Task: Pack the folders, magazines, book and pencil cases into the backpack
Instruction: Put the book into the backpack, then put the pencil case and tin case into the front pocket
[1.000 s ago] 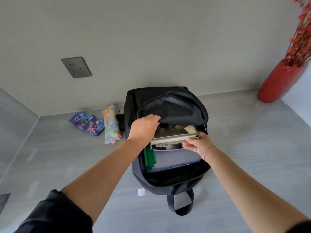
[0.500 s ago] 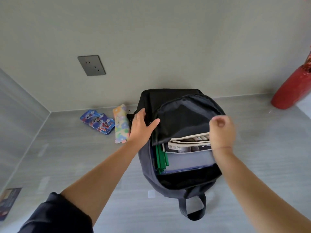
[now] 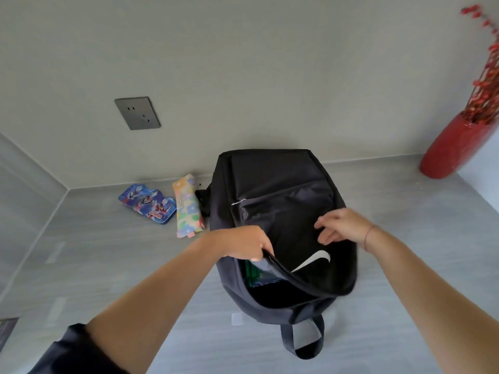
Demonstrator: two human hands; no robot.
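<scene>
We gripped the backpack (image 3: 270,179) with our left hand (image 3: 249,245), right hand (image 3: 341,228) loose above it; folders (image 3: 252,271) were in, blue case (image 3: 147,205) and floral case (image 3: 187,206) unpacked at ten o'clock.

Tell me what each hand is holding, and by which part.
The left hand grips the backpack by the edge of its front flap, at the opening. The right hand holds nothing; its fingers are loose over the flap.
</scene>
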